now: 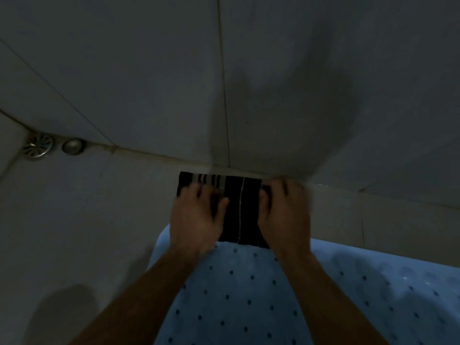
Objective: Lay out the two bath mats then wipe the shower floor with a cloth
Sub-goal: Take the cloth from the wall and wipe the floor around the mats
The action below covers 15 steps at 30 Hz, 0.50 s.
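— Where is the cloth (234, 207)?

— Flat on the floor (87, 207), its far edge right at the foot of the wall (149, 70). Its near edge meets the far rim of the blue mat (249, 295). It is black, with pale stripes near its far left corner and a thin pale line down the middle.

— And your hands?

— Both are on it. My left hand (196, 220) lies on the left half with the fingers spread and fairly straight, pressing down and gripping nothing. My right hand (283, 212) is at the right edge. Its fingers are bent over the far right corner, with the thumb drawn in against them, so it grips the cloth there. That side is blurred and I can't make out more.

— The mat?

— It lies under my forearms, dotted with small dark holes, and spreads toward me and to the right.

— Anything else down there?

— A round metal drain (38, 145) far to the left, where floor meets wall, with a small round cap (72, 145) just beside it. Both are well apart from the cloth.
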Tool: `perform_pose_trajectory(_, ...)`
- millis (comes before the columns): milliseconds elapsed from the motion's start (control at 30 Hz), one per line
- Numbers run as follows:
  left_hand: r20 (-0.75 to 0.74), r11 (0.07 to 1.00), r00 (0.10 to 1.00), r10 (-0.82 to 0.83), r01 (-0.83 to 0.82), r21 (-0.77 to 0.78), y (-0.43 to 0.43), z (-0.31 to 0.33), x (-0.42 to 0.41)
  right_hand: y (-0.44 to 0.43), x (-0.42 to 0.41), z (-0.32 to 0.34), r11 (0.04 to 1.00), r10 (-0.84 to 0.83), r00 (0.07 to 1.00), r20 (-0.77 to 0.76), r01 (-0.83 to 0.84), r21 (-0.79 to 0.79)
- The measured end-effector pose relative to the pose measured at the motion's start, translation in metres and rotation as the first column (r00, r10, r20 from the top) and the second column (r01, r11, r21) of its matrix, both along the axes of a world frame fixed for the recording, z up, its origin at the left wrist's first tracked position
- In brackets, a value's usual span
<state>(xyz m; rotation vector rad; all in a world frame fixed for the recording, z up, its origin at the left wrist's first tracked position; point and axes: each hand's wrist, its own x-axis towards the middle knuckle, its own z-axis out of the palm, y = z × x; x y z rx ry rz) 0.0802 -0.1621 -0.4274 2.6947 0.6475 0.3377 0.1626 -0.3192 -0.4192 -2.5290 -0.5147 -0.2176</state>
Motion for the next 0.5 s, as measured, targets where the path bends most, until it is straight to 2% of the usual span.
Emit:
perform_pose_trajectory(67,-0.138,0.991,0.982,-0.127,0.13,0.011,-0.008,-0.016,-0.011,0.005,-0.013,-0.014,0.992,0.075,0.99,-0.12,-0.087,-0.095)
perform_pose_trajectory(167,-0.276,0.982,0.948,-0.16,0.182,0.054,-0.004,-0.024,-0.014,0.006,-0.02,-0.024,0.955,0.108,0.952,-0.286,-0.18,-0.237)
perform_pose_trajectory(233,-0.277,0.981,0.946,-0.168,0.187,0.042,-0.005,-0.023,-0.009,0.005,-0.022,-0.028,0.915,0.156,0.948,-0.278,-0.245,-0.32)
perform_pose_trajectory(333,-0.251,0.984,0.951,-0.178,0.173,-0.042,-0.004,-0.022,-0.001,0.005,-0.019,-0.03,0.913,0.134,0.946,-0.297,-0.234,-0.334)
perform_pose_trajectory(500,-0.28,0.975,0.937,-0.21,0.223,0.014,0.008,-0.031,0.005,0.006,-0.009,-0.033,0.93,0.08,0.948,-0.307,-0.182,-0.32)
